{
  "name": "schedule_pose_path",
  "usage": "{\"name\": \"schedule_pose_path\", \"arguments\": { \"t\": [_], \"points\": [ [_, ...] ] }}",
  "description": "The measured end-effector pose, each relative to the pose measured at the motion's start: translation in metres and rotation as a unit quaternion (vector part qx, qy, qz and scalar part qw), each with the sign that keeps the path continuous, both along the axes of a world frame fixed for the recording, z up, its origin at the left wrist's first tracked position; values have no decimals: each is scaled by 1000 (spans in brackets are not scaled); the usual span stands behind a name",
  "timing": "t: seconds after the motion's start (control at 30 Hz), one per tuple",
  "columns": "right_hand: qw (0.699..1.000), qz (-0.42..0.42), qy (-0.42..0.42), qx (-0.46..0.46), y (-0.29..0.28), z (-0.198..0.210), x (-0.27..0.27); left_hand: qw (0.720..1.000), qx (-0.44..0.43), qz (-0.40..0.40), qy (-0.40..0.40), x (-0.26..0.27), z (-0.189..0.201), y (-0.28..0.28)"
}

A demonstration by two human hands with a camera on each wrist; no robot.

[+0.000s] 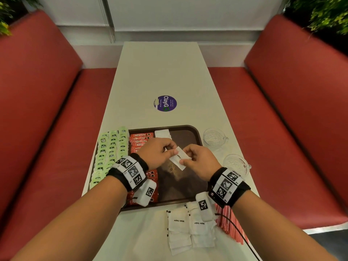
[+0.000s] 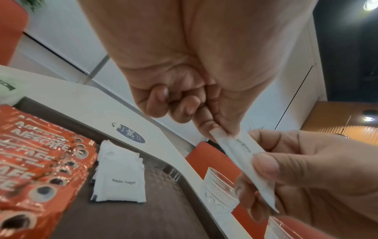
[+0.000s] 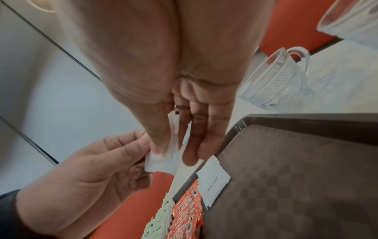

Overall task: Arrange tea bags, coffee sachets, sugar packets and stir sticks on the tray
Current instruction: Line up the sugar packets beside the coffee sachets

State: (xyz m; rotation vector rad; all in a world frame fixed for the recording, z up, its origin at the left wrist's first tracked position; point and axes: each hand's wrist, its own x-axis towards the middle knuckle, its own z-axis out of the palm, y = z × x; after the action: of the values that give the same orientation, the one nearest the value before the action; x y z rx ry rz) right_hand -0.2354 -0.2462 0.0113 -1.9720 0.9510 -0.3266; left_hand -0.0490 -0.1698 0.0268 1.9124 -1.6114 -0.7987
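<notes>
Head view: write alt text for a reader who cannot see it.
Both hands, left hand and right hand, pinch one white sugar packet above a brown tray holding green tea bags and red coffee sachets. More sugar packets and red stir sticks lie nearer.

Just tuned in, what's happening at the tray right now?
A person is holding one white sugar packet above the brown tray, pinching it between the left hand and the right hand. Green tea bags and red coffee sachets already lie in rows on the tray's left side, with a few sugar packets at its far edge. More sugar packets and the red stir sticks wait on the table.
</notes>
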Motion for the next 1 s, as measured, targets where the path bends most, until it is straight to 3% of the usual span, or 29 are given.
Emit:
{"name": "schedule_pose_path", "arguments": {
  "t": [0.27, 0.43, 0.57, 0.73, 0.87, 1.0],
  "points": [
    [999, -9, -11, -33, -1, 5, 3, 999, -36, 24, 30, 5, 4, 10],
    [999, -15, -37, 5, 1, 3, 5, 999, 12, -20, -49, 9, 7, 9],
    [998, -13, -50, 24, 3, 0, 4, 1000, -15, 12, -1, 14, 7, 2],
    [999, 11, 53, 4, 1, -3, -13, 990, 20, 110, -83, 35, -9, -20],
    [988, 80, 132, -13, 6, -3, -35, 974, 128, 59, -177, 45, -31, -33],
    [975, 123, 183, -3, 11, -6, -52, 957, 181, 39, -225, 42, -46, -40]
  ]
}}
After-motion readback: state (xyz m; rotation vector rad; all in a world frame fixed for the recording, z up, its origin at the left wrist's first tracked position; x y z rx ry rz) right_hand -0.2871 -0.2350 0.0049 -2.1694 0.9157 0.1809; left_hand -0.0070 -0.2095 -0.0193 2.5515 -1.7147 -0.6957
